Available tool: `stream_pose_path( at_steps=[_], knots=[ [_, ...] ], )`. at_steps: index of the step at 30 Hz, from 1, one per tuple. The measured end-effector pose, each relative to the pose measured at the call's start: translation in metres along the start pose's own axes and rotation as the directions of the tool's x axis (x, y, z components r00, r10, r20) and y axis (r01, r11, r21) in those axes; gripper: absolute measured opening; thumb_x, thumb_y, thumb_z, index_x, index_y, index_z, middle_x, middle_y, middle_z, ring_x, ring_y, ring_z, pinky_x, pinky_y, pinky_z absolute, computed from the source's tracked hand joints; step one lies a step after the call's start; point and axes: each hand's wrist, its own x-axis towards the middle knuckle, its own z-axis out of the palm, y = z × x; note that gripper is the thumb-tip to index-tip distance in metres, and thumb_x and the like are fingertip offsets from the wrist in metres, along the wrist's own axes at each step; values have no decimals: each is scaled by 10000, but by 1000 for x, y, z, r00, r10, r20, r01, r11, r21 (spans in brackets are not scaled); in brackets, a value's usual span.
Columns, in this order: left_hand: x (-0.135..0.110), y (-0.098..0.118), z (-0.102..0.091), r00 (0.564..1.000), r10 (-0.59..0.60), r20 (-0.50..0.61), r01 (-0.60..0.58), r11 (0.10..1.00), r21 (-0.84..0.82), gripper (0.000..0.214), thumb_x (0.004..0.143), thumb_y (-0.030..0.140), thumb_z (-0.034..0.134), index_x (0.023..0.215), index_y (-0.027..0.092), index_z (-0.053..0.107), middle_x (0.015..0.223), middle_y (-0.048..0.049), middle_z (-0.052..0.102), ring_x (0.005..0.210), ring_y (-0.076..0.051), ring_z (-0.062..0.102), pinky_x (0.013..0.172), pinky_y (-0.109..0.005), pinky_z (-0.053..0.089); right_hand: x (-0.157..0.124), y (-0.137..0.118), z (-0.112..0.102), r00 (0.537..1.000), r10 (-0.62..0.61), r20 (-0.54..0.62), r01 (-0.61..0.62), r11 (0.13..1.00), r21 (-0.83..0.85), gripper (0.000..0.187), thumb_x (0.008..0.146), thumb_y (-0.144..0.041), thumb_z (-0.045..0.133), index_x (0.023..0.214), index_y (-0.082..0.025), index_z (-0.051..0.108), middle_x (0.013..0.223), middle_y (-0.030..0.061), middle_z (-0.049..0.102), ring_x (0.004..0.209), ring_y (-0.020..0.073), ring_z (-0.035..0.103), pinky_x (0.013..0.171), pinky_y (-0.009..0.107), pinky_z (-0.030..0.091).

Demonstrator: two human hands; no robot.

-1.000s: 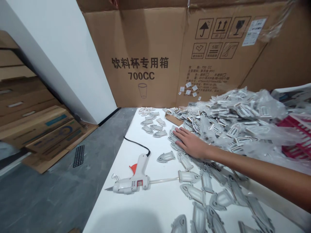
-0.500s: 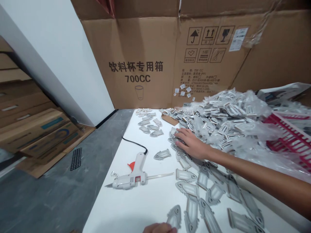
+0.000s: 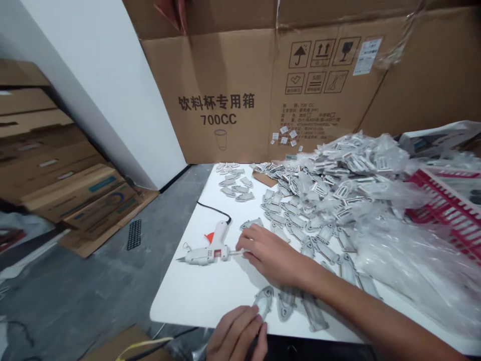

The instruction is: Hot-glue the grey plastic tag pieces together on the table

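Observation:
My left hand (image 3: 238, 335) is at the table's front edge, its fingers closed on the lower end of a grey fish-shaped piece (image 3: 264, 300) that lies tilted on the tabletop. Farther up, my right hand (image 3: 268, 253) reaches over the table with fingers bent together around the clear glue stick (image 3: 235, 252) that sticks out behind a white glue gun (image 3: 205, 254). The gun lies on its side, orange trigger upward, nozzle pointing left. Similar grey pieces (image 3: 295, 220) lie around my right hand, some hidden under its forearm.
A heap of plastic-bagged grey pieces (image 3: 353, 160) covers the table's right side, beside a pink basket (image 3: 445, 205). A large cardboard box (image 3: 225, 65) stands behind. A black cord (image 3: 212, 208) runs from the gun off the left edge. More cardboard boxes (image 3: 101, 200) lie on the floor left.
My right hand has moved from the grey pieces near the heap, leftward and nearer, to the glue stick. My left hand has come farther into view with its piece. The view has shifted.

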Motion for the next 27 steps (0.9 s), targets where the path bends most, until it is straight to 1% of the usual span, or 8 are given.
stream_pose_path(
  at_steps=[3,6,9,11,16,21,24,27],
  knots=[
    [0,2,-5,1000,11,10,-11,1000,3,245,908,11,713,1073,184,769,1006,-63,831,934,-199,795,859,-296,664,25,5,2,998,-57,26,59,994,-92,352,978,23,503,1218,-170,674,1237,114,693,1113,259,571,922,379,471],
    [2,1,-7,1000,10,23,-10,1000,-29,253,900,2,712,1079,175,760,970,-67,826,901,-204,789,820,-310,668,45,14,10,987,-158,39,161,982,-102,527,894,108,525,1304,-198,653,1431,96,643,1208,245,545,946,355,467],
    [4,0,-5,999,29,32,-27,998,-65,254,883,-20,717,1063,157,748,930,-63,821,874,-200,785,807,-310,668,58,22,23,966,-245,79,253,959,-126,654,861,119,558,1415,-225,607,1585,77,555,1314,260,484,991,370,459],
    [5,0,-4,999,42,33,-40,997,-66,273,868,-36,724,1060,157,746,930,-59,823,866,-198,786,798,-305,666,64,24,28,961,-258,100,272,949,-162,698,881,99,548,1491,-240,560,1595,68,551,1290,276,479,991,392,458],
    [2,0,-1,999,17,-30,-17,1000,-1,268,870,-28,738,1023,193,745,934,-34,833,790,-182,760,713,-305,616,81,21,29,944,-301,133,327,905,-272,491,1022,-61,498,1467,-245,596,1466,89,626,1229,312,476,957,429,443],
    [0,-8,-8,991,-76,-112,85,993,76,174,920,46,730,981,208,744,926,-20,834,731,-178,692,678,-346,523,95,18,35,889,-431,156,457,858,-233,393,1087,-126,439,1413,-256,617,1529,79,582,1263,266,474,973,412,402],
    [4,-14,-19,987,-108,-118,123,985,122,159,933,52,718,980,202,741,947,-30,830,760,-182,676,715,-354,512,98,19,41,904,-400,153,423,891,-166,314,1078,-156,490,1302,-260,684,1367,121,634,1234,288,470,999,441,374],
    [4,-18,-28,987,-122,-105,137,979,148,181,901,40,754,984,200,737,970,-41,826,794,-193,666,753,-366,514,99,18,46,920,-368,136,383,917,-109,314,1049,-137,523,1295,-243,688,1265,140,613,1195,291,477,1008,445,386]
  ],
)
